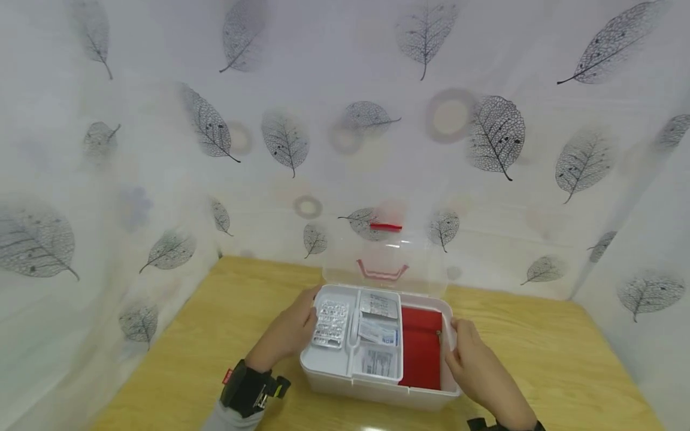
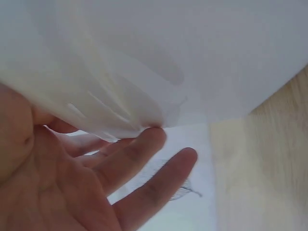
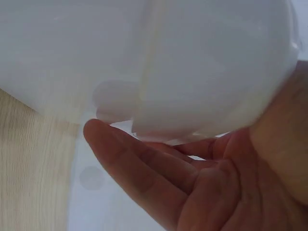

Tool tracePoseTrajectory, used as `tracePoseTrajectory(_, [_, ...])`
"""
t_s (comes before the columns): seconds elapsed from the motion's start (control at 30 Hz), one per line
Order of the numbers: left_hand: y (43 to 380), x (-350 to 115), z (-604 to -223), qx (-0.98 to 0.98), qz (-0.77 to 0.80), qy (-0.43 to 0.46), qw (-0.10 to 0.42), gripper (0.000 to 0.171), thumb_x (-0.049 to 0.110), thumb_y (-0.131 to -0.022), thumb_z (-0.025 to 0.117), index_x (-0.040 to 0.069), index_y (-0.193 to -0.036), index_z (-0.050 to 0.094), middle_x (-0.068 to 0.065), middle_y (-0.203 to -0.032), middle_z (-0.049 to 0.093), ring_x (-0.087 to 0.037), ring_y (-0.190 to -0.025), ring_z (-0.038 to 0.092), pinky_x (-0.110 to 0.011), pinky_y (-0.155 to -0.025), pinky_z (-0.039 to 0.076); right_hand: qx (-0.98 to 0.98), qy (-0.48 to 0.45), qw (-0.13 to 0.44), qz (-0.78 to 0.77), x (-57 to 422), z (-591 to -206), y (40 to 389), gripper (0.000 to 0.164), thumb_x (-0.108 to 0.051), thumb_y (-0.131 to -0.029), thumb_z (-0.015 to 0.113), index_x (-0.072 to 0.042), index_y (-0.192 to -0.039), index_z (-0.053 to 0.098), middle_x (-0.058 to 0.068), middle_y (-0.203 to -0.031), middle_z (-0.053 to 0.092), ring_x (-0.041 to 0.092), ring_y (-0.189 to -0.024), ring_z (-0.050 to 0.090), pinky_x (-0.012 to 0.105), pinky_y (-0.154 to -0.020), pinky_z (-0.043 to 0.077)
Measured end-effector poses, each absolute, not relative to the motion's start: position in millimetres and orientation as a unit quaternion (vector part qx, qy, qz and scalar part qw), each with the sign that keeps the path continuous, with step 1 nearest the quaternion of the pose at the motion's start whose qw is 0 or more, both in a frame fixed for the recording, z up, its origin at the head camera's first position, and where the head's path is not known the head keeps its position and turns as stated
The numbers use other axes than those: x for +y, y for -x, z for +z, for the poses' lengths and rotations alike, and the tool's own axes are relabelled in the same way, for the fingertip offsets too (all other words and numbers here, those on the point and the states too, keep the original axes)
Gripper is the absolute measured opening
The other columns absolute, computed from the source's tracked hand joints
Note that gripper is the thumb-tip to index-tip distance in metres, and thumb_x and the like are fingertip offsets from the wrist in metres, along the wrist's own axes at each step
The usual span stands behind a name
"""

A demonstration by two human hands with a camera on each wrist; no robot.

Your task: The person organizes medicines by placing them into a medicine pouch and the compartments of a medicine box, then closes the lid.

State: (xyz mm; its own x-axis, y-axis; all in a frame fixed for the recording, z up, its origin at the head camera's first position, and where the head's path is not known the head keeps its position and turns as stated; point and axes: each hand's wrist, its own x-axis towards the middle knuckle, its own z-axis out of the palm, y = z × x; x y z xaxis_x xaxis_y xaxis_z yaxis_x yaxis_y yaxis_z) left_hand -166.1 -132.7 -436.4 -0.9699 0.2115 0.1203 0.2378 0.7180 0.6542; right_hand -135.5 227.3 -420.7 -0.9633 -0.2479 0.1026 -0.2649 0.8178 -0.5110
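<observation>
A white plastic medicine box (image 1: 377,395) stands on the table with its clear lid (image 1: 420,263) tipped up at the back. My left hand (image 1: 293,326) grips the left rim, thumb over the edge; the left wrist view has its fingers (image 2: 132,156) under the rim against the wall. On the opposite side my right hand (image 1: 477,359) holds the right rim, its fingers (image 3: 139,168) beneath the lip. The inner tray (image 1: 326,364) bears a large blister pack (image 1: 330,323), a smaller silver blister pack (image 1: 379,304) and small packets (image 1: 378,333). A red pouch (image 1: 420,353) lies in the right part.
The wood-grain table (image 1: 205,341) extends on both sides of the box. Behind and beside it hangs a white leaf-print curtain (image 1: 345,191); the raised lid stands close against it. A red strip (image 1: 386,227) and a red handle (image 1: 383,274) show on the lid.
</observation>
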Motion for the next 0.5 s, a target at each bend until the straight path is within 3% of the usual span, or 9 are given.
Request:
tracePoseTrajectory(0.13, [169.3,-139.8,-431.5,-0.942,-0.311,0.124,0.003,0.055,0.014,-0.107,0.04,0.004,-0.159,0.027,-0.019,-0.158,0.04,-0.041,-0.135,0.051,-0.058,-0.107,0.045,-0.955,-0.132,0.033,0.263,217.5,-421.9,133.3,0.041,0.001,-0.091,0.062,0.008,-0.128,0.045,0.003,-0.09,0.046,0.008,-0.072,0.046,0.024,-0.061,0.046])
tracePoseTrajectory(0.3, [176.6,-149.2,-423.8,-0.955,-0.256,0.146,-0.019,0.056,0.014,-0.105,0.044,-0.002,-0.156,0.03,-0.023,-0.153,0.045,-0.038,-0.111,0.066,-0.054,-0.089,0.056,-0.95,-0.132,-0.009,0.281,212.4,-419.3,134.8,0.037,0.0,-0.092,0.061,0.006,-0.125,0.047,0.012,-0.114,0.058,0.015,-0.089,0.059,0.032,-0.077,0.056])
tracePoseTrajectory(0.4, [185.1,-158.6,-420.4,-0.954,-0.253,0.16,-0.035,0.057,0.016,-0.105,0.046,-0.002,-0.156,0.031,-0.022,-0.154,0.045,-0.037,-0.116,0.064,-0.053,-0.095,0.054,-0.934,-0.137,-0.054,0.324,213.4,-417.9,138.8,0.031,-0.006,-0.097,0.061,0.002,-0.124,0.047,0.02,-0.13,0.058,0.025,-0.1,0.066,0.039,-0.081,0.06])
tracePoseTrajectory(0.5, [201.3,-170.2,-420.9,-0.947,-0.265,0.173,-0.054,0.056,0.021,-0.106,0.048,0.002,-0.156,0.034,-0.019,-0.155,0.045,-0.037,-0.131,0.056,-0.055,-0.105,0.048,-0.923,-0.126,-0.068,0.357,213.0,-418.7,146.6,0.027,-0.018,-0.101,0.062,-0.003,-0.119,0.048,0.022,-0.133,0.058,0.032,-0.105,0.069,0.043,-0.08,0.061])
